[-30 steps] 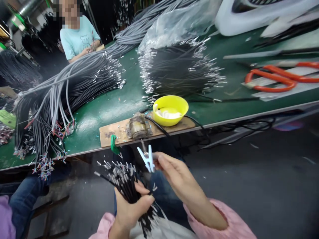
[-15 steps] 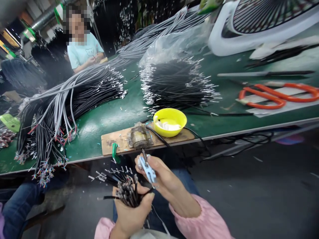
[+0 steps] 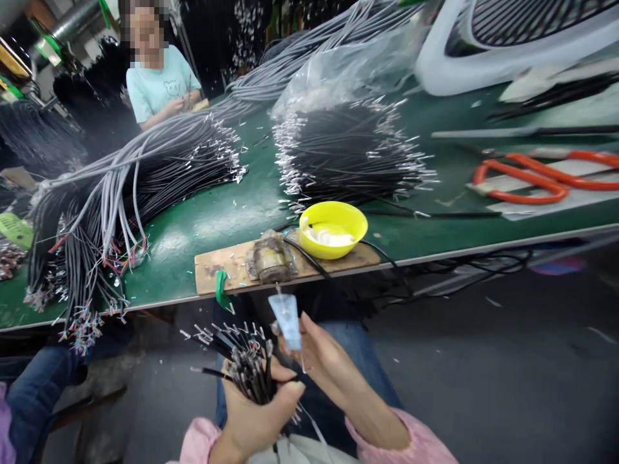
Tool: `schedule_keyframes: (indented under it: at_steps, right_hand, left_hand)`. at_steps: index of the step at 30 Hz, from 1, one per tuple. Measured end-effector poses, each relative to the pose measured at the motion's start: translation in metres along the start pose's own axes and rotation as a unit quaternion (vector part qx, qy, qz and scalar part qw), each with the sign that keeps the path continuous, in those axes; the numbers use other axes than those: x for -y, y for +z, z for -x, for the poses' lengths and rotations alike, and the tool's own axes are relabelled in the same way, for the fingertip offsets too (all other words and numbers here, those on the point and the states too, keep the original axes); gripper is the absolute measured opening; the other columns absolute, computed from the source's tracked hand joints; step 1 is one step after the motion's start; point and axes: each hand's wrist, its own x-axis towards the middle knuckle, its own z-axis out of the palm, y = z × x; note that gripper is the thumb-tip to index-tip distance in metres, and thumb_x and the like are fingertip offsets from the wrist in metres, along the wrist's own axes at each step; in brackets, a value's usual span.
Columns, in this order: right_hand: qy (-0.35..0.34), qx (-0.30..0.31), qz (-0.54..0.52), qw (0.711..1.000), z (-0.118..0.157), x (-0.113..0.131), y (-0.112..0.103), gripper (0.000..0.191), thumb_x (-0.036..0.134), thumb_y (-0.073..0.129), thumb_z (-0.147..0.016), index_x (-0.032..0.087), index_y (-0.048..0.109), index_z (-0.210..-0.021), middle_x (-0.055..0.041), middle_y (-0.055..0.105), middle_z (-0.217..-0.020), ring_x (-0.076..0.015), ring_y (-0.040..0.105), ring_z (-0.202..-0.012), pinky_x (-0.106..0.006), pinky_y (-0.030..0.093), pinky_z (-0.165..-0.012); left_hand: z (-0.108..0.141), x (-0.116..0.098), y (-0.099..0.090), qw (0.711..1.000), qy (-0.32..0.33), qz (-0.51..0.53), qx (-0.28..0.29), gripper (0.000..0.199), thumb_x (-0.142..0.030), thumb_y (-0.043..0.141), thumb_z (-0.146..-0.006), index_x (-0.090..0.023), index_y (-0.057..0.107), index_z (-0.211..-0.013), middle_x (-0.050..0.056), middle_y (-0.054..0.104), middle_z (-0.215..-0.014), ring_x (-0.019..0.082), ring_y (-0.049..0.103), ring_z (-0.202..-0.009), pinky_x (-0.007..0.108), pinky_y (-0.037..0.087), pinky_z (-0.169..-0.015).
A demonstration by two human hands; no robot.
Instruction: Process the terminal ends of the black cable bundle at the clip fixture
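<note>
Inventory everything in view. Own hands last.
Table: 1, green, across middle
Board: 1, tan, near table edge
Motor-like part: 1, brownish, on board
Bowl: 1, yellow, board's right end
Bowl contents: uncountable, white, inside
Hook: 1, green, board's front edge
Clip: 1, light blue, below board
Wire pile: 1, black, behind bowl
Long cables: uncountable, grey and black, left and back
Plastic bag: 1, clear, behind wire pile
Scissors: 1, orange handles, right
Knife-like tool: 1, grey-black, behind scissors
Grilled appliance: 1, white, upper right
Co-worker: 1, light-blue shirt, upper left
Held wires: 1 bundle, black, in left hand
Left hand: 1, pink sleeve, around held wires
Right hand: 1, pink sleeve, at clip
</note>
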Motion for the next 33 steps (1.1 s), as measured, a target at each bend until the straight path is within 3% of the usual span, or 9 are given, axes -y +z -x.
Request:
schedule_keyframes:
  at_steps: [6, 8, 10, 14, 19, 21, 25, 29, 33]
  right_hand:
    - [-0.097, -0.041, 0.234, 0.966, 0.025, -0.026, -0.027, 0.046, 0.059, 0.06, -0.071, 0.019, 0.057, -0.051, 0.0008, 0.052, -0.05, -0.0136, 0.048, -0.049, -0.026, 0.041, -0.051]
    - [-0.108, -0.061, 0.29, 0.949, 0.033, -0.035, -0.037, 0.037, 0.055, 0.062, -0.071, 0.019, 0.063, -0.062, -0.0007, 0.059, -0.053, -0.0164, 0.056, -0.053, -0.026, 0.047, -0.053]
    - [-0.139, -0.067, 0.325, 0.933, 0.039, -0.042, -0.043, 0.034, 0.051, 0.06, -0.074, 0.019, 0.068, -0.079, -0.0045, 0.069, -0.065, -0.0192, 0.063, -0.061, -0.027, 0.052, -0.058]
    - [-0.247, -0.021, 0.398, 0.883, 0.045, -0.044, -0.034, 0.031, 0.04, 0.053, -0.082, 0.019, 0.069, -0.1, -0.0101, 0.073, -0.093, -0.0207, 0.067, -0.079, -0.029, 0.055, -0.07]
    - [-0.314, 0.07, 0.461, 0.827, 0.048, -0.035, -0.012, 0.027, 0.026, 0.047, -0.087, 0.022, 0.073, -0.087, -0.0062, 0.074, -0.078, -0.0189, 0.069, -0.074, -0.028, 0.055, -0.071]
    - [-0.312, 0.074, 0.459, 0.829, 0.048, -0.031, -0.011, 0.026, 0.028, 0.049, -0.087, 0.021, 0.073, -0.086, -0.0058, 0.073, -0.074, -0.0184, 0.068, -0.069, -0.028, 0.055, -0.068]
    - [-0.275, 0.028, 0.427, 0.861, 0.045, -0.018, -0.015, 0.027, 0.036, 0.053, -0.084, 0.017, 0.07, -0.093, -0.0068, 0.073, -0.074, -0.0184, 0.068, -0.067, -0.026, 0.055, -0.063]
    - [-0.285, 0.054, 0.435, 0.852, 0.043, -0.006, -0.013, 0.022, 0.035, 0.057, -0.082, 0.018, 0.07, -0.077, -0.0055, 0.07, -0.067, -0.0173, 0.065, -0.063, -0.026, 0.053, -0.06]
    - [-0.318, 0.117, 0.427, 0.838, 0.05, -0.005, -0.013, 0.026, 0.034, 0.056, -0.084, 0.019, 0.068, -0.066, -0.0044, 0.065, -0.061, -0.0164, 0.061, -0.061, -0.025, 0.052, -0.057]
  left_hand:
    - [0.002, 0.022, -0.011, 0.988, -0.149, 0.008, 0.033, 0.021, -0.023, 0.073, -0.057, -0.014, 0.074, -0.076, 0.003, 0.07, -0.062, 0.008, 0.049, -0.037, 0.021, 0.042, -0.038]
    - [0.01, 0.041, -0.014, 0.976, -0.212, 0.005, 0.053, 0.02, -0.028, 0.076, -0.053, -0.012, 0.073, -0.065, 0.0, 0.059, -0.046, 0.007, 0.045, -0.035, 0.02, 0.037, -0.037]
    - [0.023, 0.062, -0.016, 0.968, -0.247, 0.005, 0.047, 0.023, -0.031, 0.078, -0.05, -0.012, 0.069, -0.057, 0.0, 0.057, -0.048, 0.007, 0.043, -0.036, 0.022, 0.037, -0.038]
    - [0.042, 0.089, -0.021, 0.967, -0.231, 0.06, 0.087, 0.04, -0.047, 0.079, -0.05, -0.012, 0.067, -0.063, 0.005, 0.063, -0.063, 0.014, 0.054, -0.056, 0.024, 0.044, -0.052]
    - [0.027, 0.084, -0.032, 0.951, -0.203, 0.119, 0.203, 0.067, -0.048, 0.085, -0.038, -0.012, 0.066, -0.091, 0.005, 0.065, -0.073, 0.022, 0.061, -0.075, 0.033, 0.049, -0.072]
    - [0.019, 0.078, -0.033, 0.935, -0.199, 0.126, 0.267, 0.064, -0.048, 0.084, -0.043, -0.012, 0.066, -0.092, 0.005, 0.065, -0.072, 0.021, 0.062, -0.071, 0.033, 0.05, -0.07]
    - [0.019, 0.07, -0.03, 0.895, -0.238, 0.12, 0.357, 0.045, -0.051, 0.077, -0.055, -0.011, 0.065, -0.071, 0.002, 0.06, -0.056, 0.012, 0.055, -0.048, 0.025, 0.046, -0.049]
    - [0.027, 0.071, -0.026, 0.907, -0.21, 0.077, 0.355, 0.05, -0.059, 0.073, -0.055, -0.01, 0.064, -0.062, 0.0, 0.054, -0.049, 0.008, 0.044, -0.04, 0.021, 0.036, -0.04]
    - [0.032, 0.078, -0.026, 0.935, -0.196, 0.085, 0.283, 0.053, -0.063, 0.073, -0.05, -0.013, 0.057, -0.058, -0.004, 0.048, -0.043, 0.006, 0.04, -0.038, 0.02, 0.03, -0.038]
